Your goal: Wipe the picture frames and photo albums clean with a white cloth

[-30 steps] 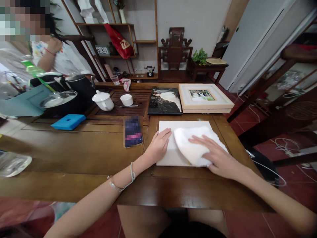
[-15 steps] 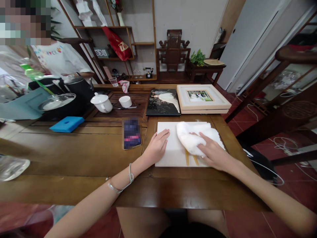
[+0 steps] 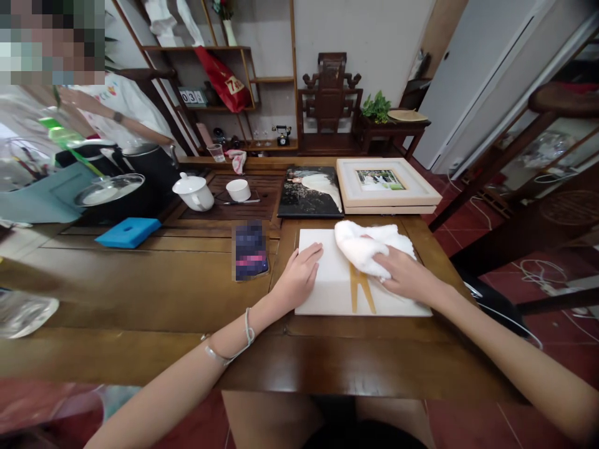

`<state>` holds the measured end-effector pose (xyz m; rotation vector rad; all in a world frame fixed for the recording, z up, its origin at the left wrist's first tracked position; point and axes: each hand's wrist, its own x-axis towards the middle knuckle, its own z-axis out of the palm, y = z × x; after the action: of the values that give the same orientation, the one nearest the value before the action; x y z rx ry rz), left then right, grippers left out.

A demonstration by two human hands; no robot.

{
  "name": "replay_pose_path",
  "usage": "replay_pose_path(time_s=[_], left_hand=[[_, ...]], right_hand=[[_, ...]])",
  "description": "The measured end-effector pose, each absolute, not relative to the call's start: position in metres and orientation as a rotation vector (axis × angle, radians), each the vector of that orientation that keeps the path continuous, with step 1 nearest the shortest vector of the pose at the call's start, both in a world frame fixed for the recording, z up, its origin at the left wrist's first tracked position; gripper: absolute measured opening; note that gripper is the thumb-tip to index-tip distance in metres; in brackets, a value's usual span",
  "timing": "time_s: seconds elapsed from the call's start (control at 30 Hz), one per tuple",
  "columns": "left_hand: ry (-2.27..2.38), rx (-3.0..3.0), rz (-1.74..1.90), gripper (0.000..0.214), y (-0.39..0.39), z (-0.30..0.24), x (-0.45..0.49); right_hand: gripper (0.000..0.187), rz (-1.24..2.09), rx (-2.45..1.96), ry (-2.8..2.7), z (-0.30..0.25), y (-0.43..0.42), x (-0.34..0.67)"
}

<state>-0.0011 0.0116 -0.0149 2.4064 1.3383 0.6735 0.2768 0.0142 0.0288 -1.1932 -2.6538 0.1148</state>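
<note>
A white flat panel point(image 3: 322, 296) lies on the wooden table, with a tan A-shaped marking point(image 3: 360, 293) on its face. My left hand point(image 3: 299, 274) rests flat on the panel's left part, its fingers stretched out. On the right, my right hand point(image 3: 402, 271) grips a white cloth point(image 3: 358, 246), bunched up and pressed against the panel's upper right. The cloth covers the top of the marking.
Behind the panel lie a dark photo board point(image 3: 311, 193) and a pale picture frame point(image 3: 346, 193). A phone point(image 3: 251, 249), a blue block point(image 3: 128, 232), a white lidded bowl point(image 3: 193, 192) and a white cup point(image 3: 238, 190) stand leftward. A person point(image 3: 126, 112) is at the far left.
My right hand and the cloth have moved up the panel, away from me, baring more of the tan marking and the panel's lower right. My left hand stays in place.
</note>
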Motion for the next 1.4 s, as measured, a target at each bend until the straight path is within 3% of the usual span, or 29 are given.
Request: replay_pose_path(time_s=[0.23, 0.63, 0.9, 1.07, 1.4], left_hand=[[1.35, 2.409, 0.644, 0.043, 0.012, -0.013, -0.001], [1.353, 2.422, 0.652, 0.044, 0.011, -0.014, 0.0], [1.337, 2.43, 0.678, 0.044, 0.012, -0.016, -0.001], [1.351, 2.418, 0.651, 0.043, 0.012, -0.015, -0.001], [1.349, 2.424, 0.652, 0.043, 0.011, -0.013, -0.001]], right_hand=[[0.024, -0.021, -1.281, -2.614, 0.026, 0.042, 0.266], [0.018, 0.086, -0.983, -2.615, 0.012, -0.073, 0.294], [0.028, 0.022, -1.414, -2.522, 0.021, 0.018, 0.287], [0.022, -0.06, -1.342, -2.588, 0.029, 0.047, 0.28], [0.017, 0.044, -1.085, -2.711, 0.03, -0.066, 0.296]])
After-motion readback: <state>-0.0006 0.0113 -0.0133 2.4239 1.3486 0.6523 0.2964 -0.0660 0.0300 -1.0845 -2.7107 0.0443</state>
